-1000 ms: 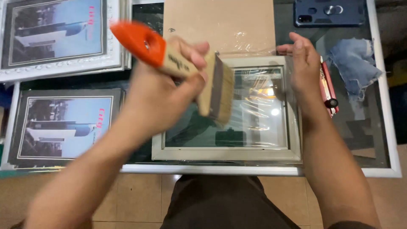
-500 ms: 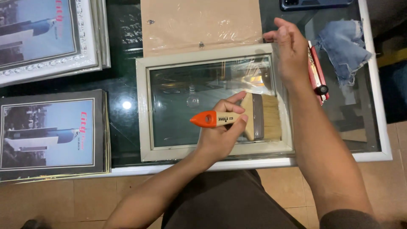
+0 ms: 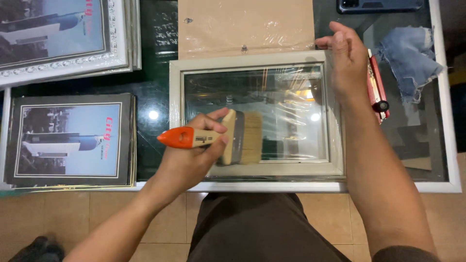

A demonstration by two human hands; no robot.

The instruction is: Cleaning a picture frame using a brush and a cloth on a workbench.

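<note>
My left hand (image 3: 191,160) grips a wide paintbrush (image 3: 213,138) by its orange-tipped wooden handle; the pale bristles lie on the glass of a cream picture frame (image 3: 175,116) wrapped in clear film. The frame lies flat on a dark glass table (image 3: 439,160). My right hand (image 3: 347,60) rests on the frame's top right corner, fingers bent over its edge. A brown backing board (image 3: 242,24) under plastic film lies just beyond the frame.
Framed building prints sit at the left: a dark stack (image 3: 68,140) near me, white ornate frames (image 3: 63,41) farther off. A red utility knife (image 3: 376,90), a scrap of blue denim (image 3: 407,51) and a phone (image 3: 378,5) lie to the right. Tiled floor below.
The brush came down from the air onto the glass and then slid left across it. My right hand has stayed at the frame's top right corner.
</note>
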